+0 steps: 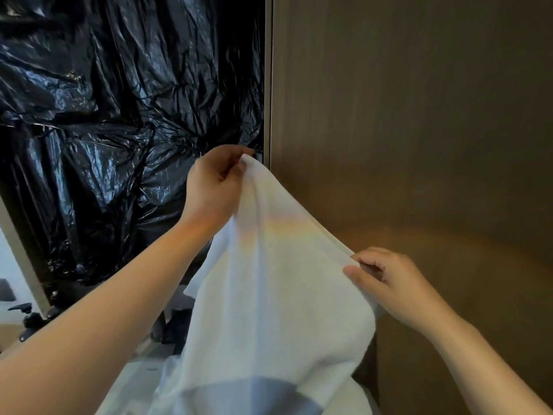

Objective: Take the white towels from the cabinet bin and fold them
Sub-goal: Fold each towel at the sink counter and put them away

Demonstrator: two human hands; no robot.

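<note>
Hands: left hand (214, 182), right hand (389, 283) pinch white towel (269, 295) corners; no writing.

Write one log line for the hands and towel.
white towel: held up, draping | left hand: pinches its top | right hand: pinches its edge | behind: black plastic

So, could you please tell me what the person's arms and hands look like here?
Both are bare. The left hand and left forearm show no sleeve, glove, watch, ring or bracelet, and the same goes for the right hand and right forearm. No markings show on either.
</note>
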